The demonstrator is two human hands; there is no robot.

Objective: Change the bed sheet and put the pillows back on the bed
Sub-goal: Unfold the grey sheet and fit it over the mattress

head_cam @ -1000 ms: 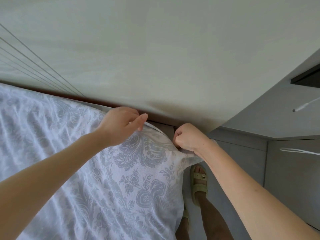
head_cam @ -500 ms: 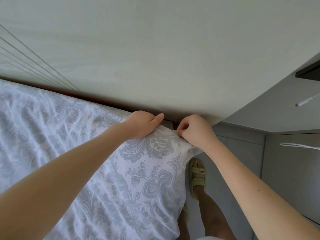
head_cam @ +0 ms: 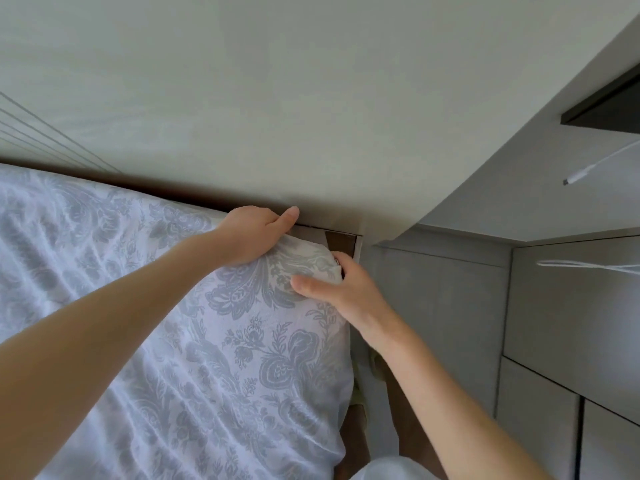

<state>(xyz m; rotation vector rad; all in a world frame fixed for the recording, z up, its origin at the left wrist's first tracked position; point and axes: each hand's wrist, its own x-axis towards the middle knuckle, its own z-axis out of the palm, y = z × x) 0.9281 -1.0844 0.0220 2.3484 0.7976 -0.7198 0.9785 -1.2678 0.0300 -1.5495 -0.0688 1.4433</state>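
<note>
Bed sheet [head_cam: 242, 341]: thin, soft, light, probably slides easily. Right hand [head_cam: 346, 289] pinches its corner, the best hold. Left hand [head_cam: 256, 233] on the edge, fingers hidden, grip unclear.

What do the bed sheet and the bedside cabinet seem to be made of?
Bed sheet: woven fabric, perhaps cotton, matte; it wrinkles and bears a grey floral print. Cabinet: probably laminated board, smooth matte grey, flat panels with sharp seams.
</note>
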